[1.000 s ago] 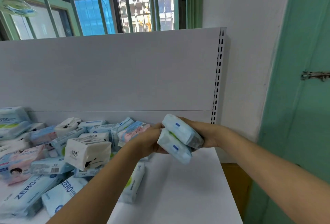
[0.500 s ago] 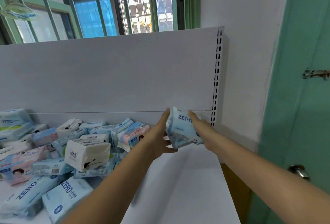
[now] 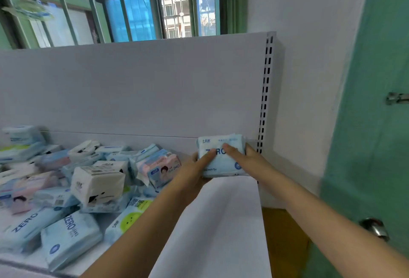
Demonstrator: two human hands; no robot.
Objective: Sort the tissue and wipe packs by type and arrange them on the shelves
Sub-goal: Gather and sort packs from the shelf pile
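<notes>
Light-blue ZERO packs (image 3: 221,164) stand upright against the back panel at the far right corner of the white shelf (image 3: 221,222). My left hand (image 3: 194,171) holds their left side, its index finger straight across the front face. My right hand (image 3: 245,158) holds the right side, with a straight finger lying over the printed lettering. How many packs stand there is hidden behind the front one. A jumbled heap of tissue and wipe packs (image 3: 66,189) fills the left part of the shelf.
A white tissue block (image 3: 97,184) sits on top of the heap, and a pink-and-blue pack (image 3: 159,167) lies nearest my left hand. The slotted shelf upright (image 3: 265,100) stands right of the packs. A green door (image 3: 376,145) with a metal knob (image 3: 374,229) is at the right.
Both hands carried the blue packs from mid-air over the shelf back to the rear right corner and turned them upright against the back panel. The heap has not moved.
</notes>
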